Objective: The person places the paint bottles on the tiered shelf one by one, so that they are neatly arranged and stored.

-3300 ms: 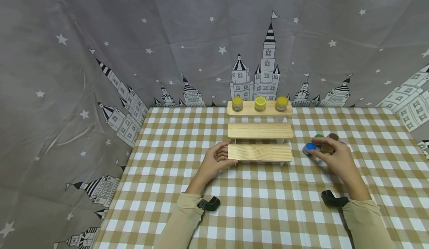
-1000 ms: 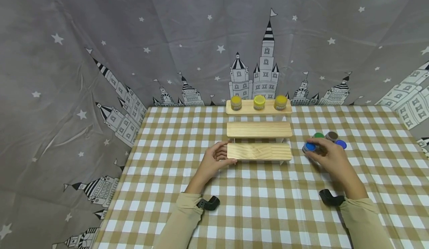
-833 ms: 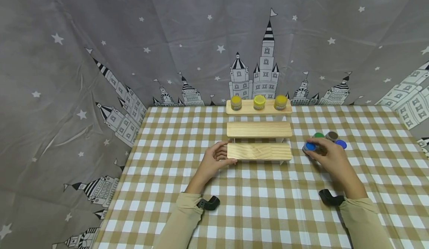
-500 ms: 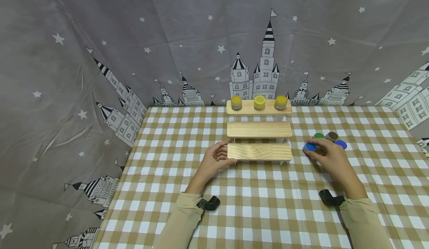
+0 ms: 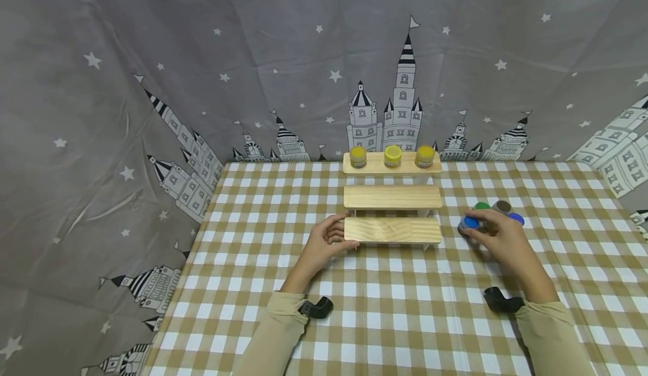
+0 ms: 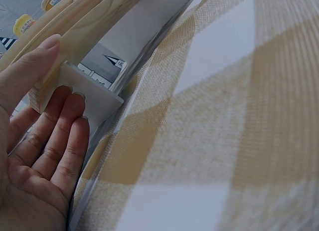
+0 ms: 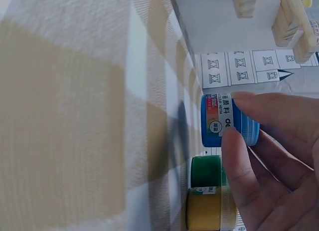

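Behind everything I have a grey castle-print curtain (image 5: 304, 55), hanging at the back edge of my worktop (image 5: 405, 331), which is covered in a checked cloth. The three-step wooden stand (image 5: 392, 197) sits near the middle of that back edge, its tallest step farthest from me, probably so that each board stays visible and reachable over the one in front.

My left hand (image 5: 321, 241) holds the stand by the left end of its lowest board, thumb at the front corner, fingers curled in by the white leg (image 6: 92, 96). I take that grip as steadying, since the stand looks light enough to shift if bumped.

My right hand (image 5: 506, 241) is over towards the worktop's right edge, thumb and fingers clamped on a blue jar (image 5: 469, 224). I pinch it by the sides near the lid, which seems sensible with neighbours so close; whether its base has left the cloth I cannot tell.

Just beside it are a green jar (image 5: 482, 205), a brown jar (image 5: 502, 207), a violet-blue jar (image 5: 516, 219) and an ochre jar (image 7: 204, 211), clustered within easy reach. Three yellow jars (image 5: 392, 156) stand upright and apart along the top step, spaced, I'd say, to share its length evenly.
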Motion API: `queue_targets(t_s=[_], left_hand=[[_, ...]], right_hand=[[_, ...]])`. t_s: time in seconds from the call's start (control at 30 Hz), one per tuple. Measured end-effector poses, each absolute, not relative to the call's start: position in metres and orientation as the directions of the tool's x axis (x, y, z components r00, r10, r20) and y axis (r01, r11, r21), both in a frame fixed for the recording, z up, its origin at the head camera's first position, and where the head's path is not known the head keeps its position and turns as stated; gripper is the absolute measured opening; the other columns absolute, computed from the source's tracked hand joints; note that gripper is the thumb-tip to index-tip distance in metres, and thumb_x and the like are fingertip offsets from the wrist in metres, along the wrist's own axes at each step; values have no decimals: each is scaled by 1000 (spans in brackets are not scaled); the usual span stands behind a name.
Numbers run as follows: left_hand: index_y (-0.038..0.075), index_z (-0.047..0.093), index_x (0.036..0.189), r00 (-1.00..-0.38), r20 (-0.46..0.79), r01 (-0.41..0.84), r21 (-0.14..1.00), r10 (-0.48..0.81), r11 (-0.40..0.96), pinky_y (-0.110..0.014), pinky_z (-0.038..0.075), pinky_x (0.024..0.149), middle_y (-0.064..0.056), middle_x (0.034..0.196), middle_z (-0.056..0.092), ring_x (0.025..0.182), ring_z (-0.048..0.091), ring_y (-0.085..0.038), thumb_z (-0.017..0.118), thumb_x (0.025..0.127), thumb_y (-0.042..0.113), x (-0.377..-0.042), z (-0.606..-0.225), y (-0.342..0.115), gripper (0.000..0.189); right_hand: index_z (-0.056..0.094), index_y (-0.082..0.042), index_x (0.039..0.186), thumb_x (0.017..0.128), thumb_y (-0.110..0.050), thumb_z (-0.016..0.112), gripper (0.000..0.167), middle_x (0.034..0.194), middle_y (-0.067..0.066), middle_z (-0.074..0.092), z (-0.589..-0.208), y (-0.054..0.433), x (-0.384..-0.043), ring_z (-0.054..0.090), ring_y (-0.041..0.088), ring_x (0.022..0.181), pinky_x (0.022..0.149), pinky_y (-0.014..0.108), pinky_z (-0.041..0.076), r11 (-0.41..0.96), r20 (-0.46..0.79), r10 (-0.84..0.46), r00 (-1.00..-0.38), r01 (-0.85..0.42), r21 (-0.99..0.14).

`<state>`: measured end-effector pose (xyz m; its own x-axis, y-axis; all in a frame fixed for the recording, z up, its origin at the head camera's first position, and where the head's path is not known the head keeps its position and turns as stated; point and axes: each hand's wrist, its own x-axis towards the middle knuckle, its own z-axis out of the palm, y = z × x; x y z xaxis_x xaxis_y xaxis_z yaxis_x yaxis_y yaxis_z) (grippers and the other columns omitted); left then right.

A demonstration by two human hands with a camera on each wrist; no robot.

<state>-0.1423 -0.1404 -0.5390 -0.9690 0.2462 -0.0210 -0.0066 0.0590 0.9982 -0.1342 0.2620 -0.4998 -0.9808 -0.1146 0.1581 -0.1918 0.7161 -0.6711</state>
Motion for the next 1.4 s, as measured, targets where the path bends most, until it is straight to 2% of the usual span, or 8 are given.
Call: queue_targets(t_s=[0.13, 0.27, 0.43, 0.63, 0.73, 1.0, 1.23, 1.4], left_hand=[[5, 56, 145, -969, -16, -2, 998, 246, 57, -19, 62, 80, -16, 111, 69, 89, 67, -10, 86, 81, 0, -143, -539, -140, 71], [5, 56, 146, -970, -15, -1, 998, 241, 57, -19, 62, 80, -16, 111, 70, 89, 68, -10, 86, 81, -2, -142, -540, -140, 72], [6, 56, 145, -971, -13, 3, 998, 239, 64, -19, 62, 81, -18, 111, 70, 89, 68, -10, 86, 81, -1, -142, -539, -141, 71], [6, 57, 144, -970, 4, 24, 996, 244, 82, -19, 62, 82, -21, 114, 70, 91, 69, -10, 86, 81, 0, -142, -539, -141, 70], [6, 57, 144, -969, 7, 29, 996, 248, 85, -19, 62, 82, -22, 114, 70, 92, 69, -10, 87, 81, 1, -142, -539, -141, 70], [7, 57, 144, -969, 3, 25, 996, 246, 88, -19, 62, 82, -20, 114, 70, 92, 69, -10, 87, 81, 1, -142, -540, -141, 70], [6, 57, 143, -970, -2, 21, 996, 243, 91, -19, 62, 82, -20, 114, 70, 92, 69, -11, 87, 81, 2, -143, -541, -141, 69], [5, 56, 144, -970, -1, 21, 996, 245, 88, -19, 62, 83, -22, 115, 70, 92, 69, -10, 86, 81, 1, -143, -540, -141, 70]], right_hand=[[68, 1, 129, 92, -7, 78, 39, 126, 29, 67, -498, 263, -133, 70, 43, 98, 76, 4, 49, 709, 175, -111, -978, -202, -675], [70, 0, 128, 91, -10, 80, 39, 123, 30, 68, -493, 263, -133, 68, 43, 101, 75, 2, 43, 716, 197, -98, -975, -207, -666], [73, -1, 124, 88, -11, 83, 38, 121, 29, 70, -484, 261, -134, 65, 37, 102, 74, 3, 44, 719, 237, -80, -968, -221, -659], [72, -3, 126, 91, -16, 81, 39, 129, 25, 69, -468, 258, -137, 54, -4, 102, 75, -3, 44, 698, 243, -71, -967, -222, -681], [71, -4, 129, 90, -15, 82, 41, 131, 25, 68, -460, 257, -138, 50, -17, 97, 73, -3, 46, 671, 251, -64, -966, -228, -706], [73, -3, 126, 89, -13, 83, 39, 127, 24, 70, -439, 247, -140, 55, -15, 83, 67, 2, 50, 651, 293, -97, -951, -283, -704], [74, -4, 123, 88, -12, 83, 37, 126, 21, 70, -428, 231, -143, 56, -19, 98, 74, 2, 53, 610, 310, -150, -939, -335, -718], [73, -3, 124, 88, -9, 82, 37, 127, 20, 70, -429, 220, -148, 55, -19, 101, 74, 3, 54, 590, 317, -204, -926, -374, -715]])
